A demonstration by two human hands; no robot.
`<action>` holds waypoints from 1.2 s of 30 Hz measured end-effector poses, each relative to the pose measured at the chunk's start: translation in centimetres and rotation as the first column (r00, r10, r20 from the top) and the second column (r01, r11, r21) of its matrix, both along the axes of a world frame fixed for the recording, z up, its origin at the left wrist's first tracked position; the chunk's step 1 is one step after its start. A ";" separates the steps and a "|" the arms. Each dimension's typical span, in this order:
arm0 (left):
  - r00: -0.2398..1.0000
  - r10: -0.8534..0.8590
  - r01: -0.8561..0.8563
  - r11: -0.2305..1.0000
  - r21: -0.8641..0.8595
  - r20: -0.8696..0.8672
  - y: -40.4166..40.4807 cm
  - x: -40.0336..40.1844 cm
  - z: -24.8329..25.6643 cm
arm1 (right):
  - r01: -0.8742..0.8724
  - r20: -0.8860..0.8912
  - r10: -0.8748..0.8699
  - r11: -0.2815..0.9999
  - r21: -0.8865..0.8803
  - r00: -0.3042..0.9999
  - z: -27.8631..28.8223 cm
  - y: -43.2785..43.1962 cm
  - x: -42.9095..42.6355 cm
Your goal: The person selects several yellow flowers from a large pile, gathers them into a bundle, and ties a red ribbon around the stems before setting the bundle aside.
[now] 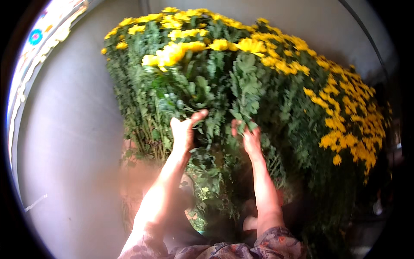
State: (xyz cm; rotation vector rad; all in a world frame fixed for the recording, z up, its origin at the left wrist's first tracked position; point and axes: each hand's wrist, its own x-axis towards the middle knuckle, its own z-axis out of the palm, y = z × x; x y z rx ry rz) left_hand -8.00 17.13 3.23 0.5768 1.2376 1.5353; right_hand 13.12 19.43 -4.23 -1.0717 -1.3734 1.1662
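Observation:
My left hand (183, 133) is around a bunch of leafy chrysanthemum stems (190, 92), its thumb extended to the right and its fingers partly hidden. Large yellow blooms (171, 55) top this bunch, blurred at the left. A single leafy chrysanthemum stem (247, 85) stands upright from my right hand (250, 134), which grips it low among the leaves. Its wide yellow bloom (252, 46) faces up. Between the two hands is a dark gap with more foliage. The lower ends of the held stems cannot be made out.
Dense chrysanthemums (136, 87) stand behind and to the left, against a grey wall (68, 129). More yellow blooms (352, 119) curve round to the right. Loose leaves and stems (207, 181) lie low between my legs, by a reddish floor (136, 174). Bright light enters at upper left.

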 end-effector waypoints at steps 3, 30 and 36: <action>0.980 -0.052 0.032 0.994 0.106 0.193 -0.2 0.1 0.1 | 0.170 0.130 -0.196 0.968 0.185 0.972 2.9 -2.7 -2.7; 0.997 0.023 -0.032 0.991 0.132 0.073 -1.0 -2.3 -0.3 | 0.444 0.563 -0.631 0.776 0.448 0.534 -0.7 -4.1 5.4; 0.993 -0.109 0.103 0.988 0.113 0.047 -0.9 -0.5 -0.9 | 0.649 0.727 -0.400 0.757 -0.081 0.557 -8.6 0.8 12.2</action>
